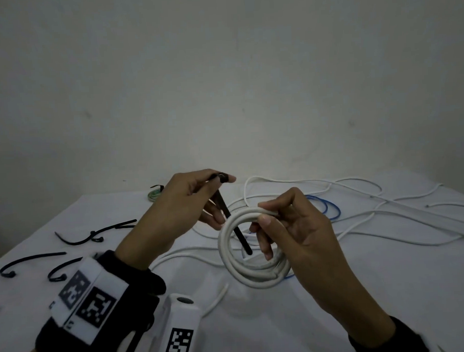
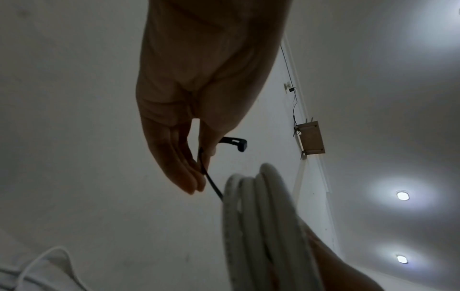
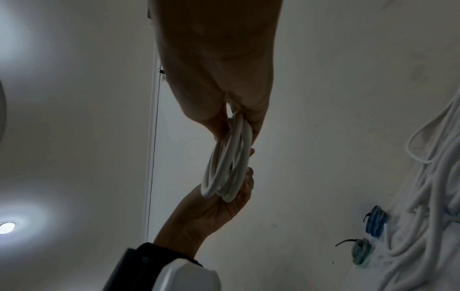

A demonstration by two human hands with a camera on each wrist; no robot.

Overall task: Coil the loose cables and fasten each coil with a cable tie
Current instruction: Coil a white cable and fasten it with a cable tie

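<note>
White coil: several round turns of thick white cable, held up above the table, upright and facing me. My right hand holds it on its right side, thumb laid over the top of the turns, fingers curled in behind. My left hand pinches a black cable tie near its head end; the strap slants down through the middle of the coil, its tip showing inside the ring.

Hard to read: from the head view I cannot tell whether the strap touches the cable. Beyond the coil, loose white cables sprawl over the table, with a blue cable partly hidden behind my right hand. Spare black ties lie at the left; a small greenish coil sits at the far edge, half behind my left hand.

Left wrist view: the tie's head sticks out past the thumb, and the strap passes behind the turns, blurred. Right wrist view: coil edge-on, tie not visible; it also shows a tied blue coil and the greenish coil with its tie tail.
</note>
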